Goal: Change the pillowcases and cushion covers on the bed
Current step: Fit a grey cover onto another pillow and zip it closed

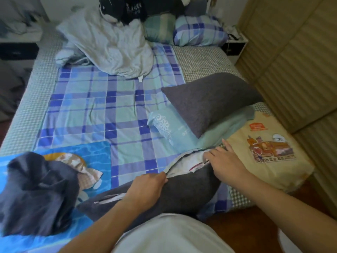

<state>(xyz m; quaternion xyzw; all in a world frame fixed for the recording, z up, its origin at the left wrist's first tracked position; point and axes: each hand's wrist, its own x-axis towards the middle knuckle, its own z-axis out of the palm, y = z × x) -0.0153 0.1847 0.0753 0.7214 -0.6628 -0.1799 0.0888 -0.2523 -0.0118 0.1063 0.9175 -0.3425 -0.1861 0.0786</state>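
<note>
Dark grey fabric: a cushion (175,190) lies at the near edge of the bed (23,114), under both hands, its zip side open and a white inner pad (186,164) showing through the gap.

Left hand (145,187): fingers curled, pinching the cover's edge at the near end of the opening. Right hand (228,162): fingers half bent, tips pressed into the far end of the opening, on the pad and the cover's lip. Whether it grips cloth or only pushes, I cannot tell.

Beyond the right fingertips, a second grey cushion (211,102) rests closed and plump on a pale teal pillow (175,130). Just right of the right hand lies a cream cushion with a printed picture (269,152), flat. Left of the left hand, a crumpled dark cloth (38,192) sits on a blue printed cover (87,152); loose, perhaps a cover waiting or one pulled off.

Far past both hands: a bare-looking pale pillow (113,46) and a plaid pillow (198,31) at the head of the bed.

Judgement: mid-task. One grey cushion looks finished, this one is being stuffed or stripped at the zip, and several pieces appear undone.
</note>
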